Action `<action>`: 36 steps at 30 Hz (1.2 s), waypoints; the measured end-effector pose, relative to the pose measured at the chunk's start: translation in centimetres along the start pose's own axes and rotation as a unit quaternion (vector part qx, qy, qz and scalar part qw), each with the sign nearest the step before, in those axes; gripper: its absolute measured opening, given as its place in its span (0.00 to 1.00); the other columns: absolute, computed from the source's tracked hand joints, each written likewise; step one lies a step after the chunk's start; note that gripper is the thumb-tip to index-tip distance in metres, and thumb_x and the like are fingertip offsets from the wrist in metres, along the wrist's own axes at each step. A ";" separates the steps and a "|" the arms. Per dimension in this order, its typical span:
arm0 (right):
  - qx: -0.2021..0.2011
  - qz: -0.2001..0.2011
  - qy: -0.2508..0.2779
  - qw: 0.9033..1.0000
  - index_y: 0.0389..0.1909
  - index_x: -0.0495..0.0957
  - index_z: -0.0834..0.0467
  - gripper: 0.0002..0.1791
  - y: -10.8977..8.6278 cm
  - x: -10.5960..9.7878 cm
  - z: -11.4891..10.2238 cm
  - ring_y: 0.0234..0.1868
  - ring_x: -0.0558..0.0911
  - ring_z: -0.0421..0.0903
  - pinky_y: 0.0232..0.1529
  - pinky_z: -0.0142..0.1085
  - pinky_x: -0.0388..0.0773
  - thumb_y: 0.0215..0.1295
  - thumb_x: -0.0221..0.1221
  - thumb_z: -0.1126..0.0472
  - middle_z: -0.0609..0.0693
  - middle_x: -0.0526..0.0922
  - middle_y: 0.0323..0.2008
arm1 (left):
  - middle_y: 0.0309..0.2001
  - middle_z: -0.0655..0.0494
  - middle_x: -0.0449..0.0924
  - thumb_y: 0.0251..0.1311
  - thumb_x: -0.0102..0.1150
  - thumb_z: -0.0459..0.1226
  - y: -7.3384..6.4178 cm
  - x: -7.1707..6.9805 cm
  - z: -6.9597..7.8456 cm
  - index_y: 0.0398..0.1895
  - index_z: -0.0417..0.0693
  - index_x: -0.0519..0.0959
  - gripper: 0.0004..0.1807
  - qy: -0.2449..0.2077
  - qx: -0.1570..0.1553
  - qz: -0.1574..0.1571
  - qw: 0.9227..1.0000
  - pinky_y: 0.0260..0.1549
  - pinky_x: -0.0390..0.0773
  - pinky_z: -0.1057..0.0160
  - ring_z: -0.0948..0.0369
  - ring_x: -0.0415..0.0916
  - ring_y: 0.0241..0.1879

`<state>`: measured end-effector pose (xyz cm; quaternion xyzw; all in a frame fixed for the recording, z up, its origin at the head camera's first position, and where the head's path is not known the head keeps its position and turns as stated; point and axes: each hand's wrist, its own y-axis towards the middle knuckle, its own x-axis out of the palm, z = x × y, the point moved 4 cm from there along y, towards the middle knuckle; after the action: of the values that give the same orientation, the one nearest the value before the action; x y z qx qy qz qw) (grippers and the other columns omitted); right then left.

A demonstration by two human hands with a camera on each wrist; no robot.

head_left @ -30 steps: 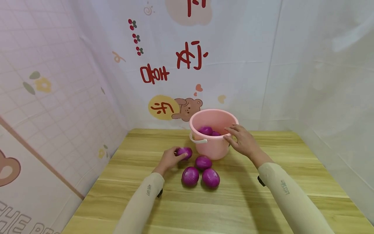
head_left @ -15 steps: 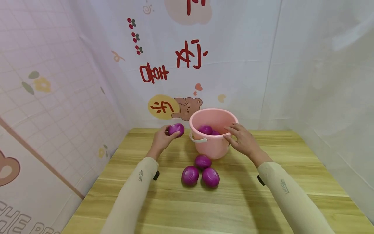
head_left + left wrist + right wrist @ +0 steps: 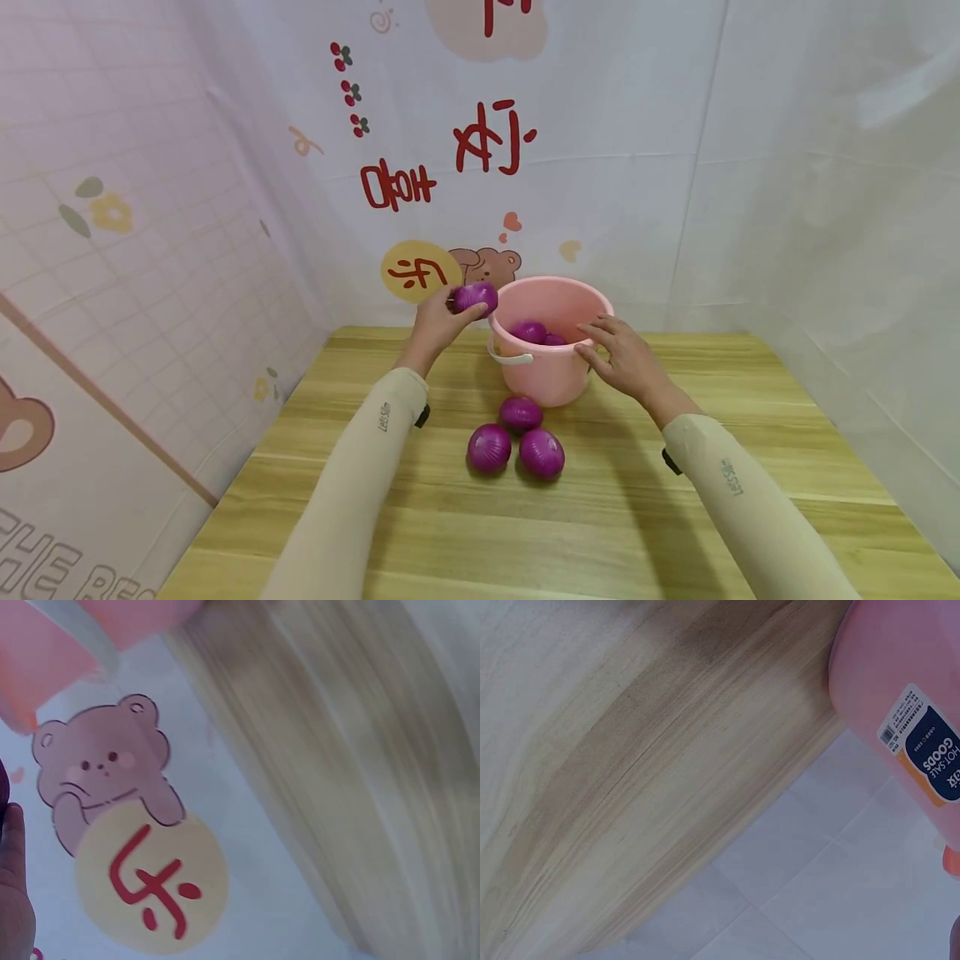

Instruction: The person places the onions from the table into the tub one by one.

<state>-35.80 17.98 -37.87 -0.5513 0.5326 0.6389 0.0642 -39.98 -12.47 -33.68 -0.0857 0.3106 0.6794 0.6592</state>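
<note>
In the head view, my left hand (image 3: 438,321) grips a purple onion (image 3: 477,298) at the left side of the pink bucket's rim, above the table. Only a sliver of that hand (image 3: 13,877) shows in the left wrist view. My right hand (image 3: 626,357) holds the right rim of the bucket (image 3: 543,375), its fingertips over the edge. Inside the bucket, two onions (image 3: 529,332) are visible; anything beneath them is hidden. Three more lie close together on the table: a rear onion (image 3: 521,413), a left onion (image 3: 489,448) and a right onion (image 3: 542,454).
The bucket stands upright near the back of the wooden table (image 3: 600,533), its white handle (image 3: 512,358) hanging at the front left. A printed cloth wall (image 3: 622,208) rises behind the table. The bucket carries a label (image 3: 926,746) on its side.
My left hand has lifted the onion off the table, first up and to the left, then right to the bucket's rim. The right hand and the bucket stay in place.
</note>
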 end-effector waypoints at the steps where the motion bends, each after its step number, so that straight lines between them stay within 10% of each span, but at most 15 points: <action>1: -0.001 0.000 0.000 1.000 0.53 0.75 0.56 0.24 0.0 0.0 0.0 0.59 0.65 0.58 0.56 0.54 0.62 0.61 0.55 0.47 0.58 0.73 0.53 | 0.51 0.55 0.73 0.43 0.61 0.62 0.2 0.2 0.4 0.57 0.51 0.69 0.40 0.002 0.004 0.000 1.000 0.43 0.74 0.62 0.60 0.72 0.47; 14: 0.010 -0.011 -0.006 1.000 0.54 0.74 0.56 0.25 0.1 0.0 0.1 0.60 0.63 0.57 0.56 0.54 0.61 0.62 0.53 0.44 0.58 0.72 0.54 | 0.49 0.56 0.73 0.45 0.63 0.58 1.2 3.8 4.5 0.55 0.52 0.70 0.35 0.003 0.058 -0.030 0.998 0.44 0.74 0.61 0.60 0.72 0.46; 36: 0.022 -0.024 -0.003 0.999 0.55 0.74 0.54 0.26 -0.1 0.2 0.3 0.61 0.62 0.56 0.56 0.54 0.61 0.63 0.51 0.42 0.56 0.70 0.56 | 0.52 0.57 0.72 0.46 0.64 0.55 0.9 7.6 4.7 0.59 0.51 0.67 0.37 0.020 0.090 -0.074 0.993 0.45 0.73 0.62 0.62 0.71 0.48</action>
<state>-36.03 18.14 -38.10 -0.5603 0.5333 0.6269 0.0936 -40.33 -3.54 -33.65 -0.0624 0.3765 0.5959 0.7066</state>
